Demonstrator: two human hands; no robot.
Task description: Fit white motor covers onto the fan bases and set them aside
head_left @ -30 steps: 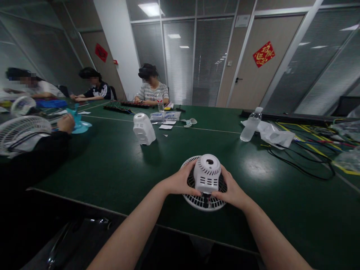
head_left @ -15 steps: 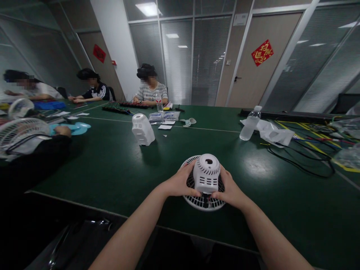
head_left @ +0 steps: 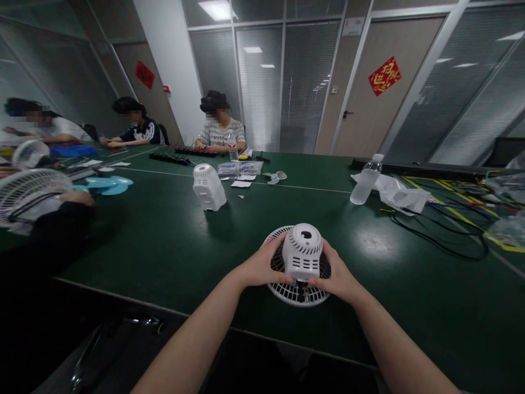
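We grip the white motor cover with our left hand and right hand (2 hands clamped), over the fan grille.

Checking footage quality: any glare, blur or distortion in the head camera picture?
Head view: glare whitens the green table right of the white motor housing; head view: wide-angle bowing bends the wall frames; head view: left hand, right hand and housing look sharp, near-left corner dark.

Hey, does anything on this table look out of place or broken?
Nothing looks spilled or broken. The left hand and right hand grip a motor housing on a flat-lying grille. A spare housing stands alone behind; loose cables sprawl at right.
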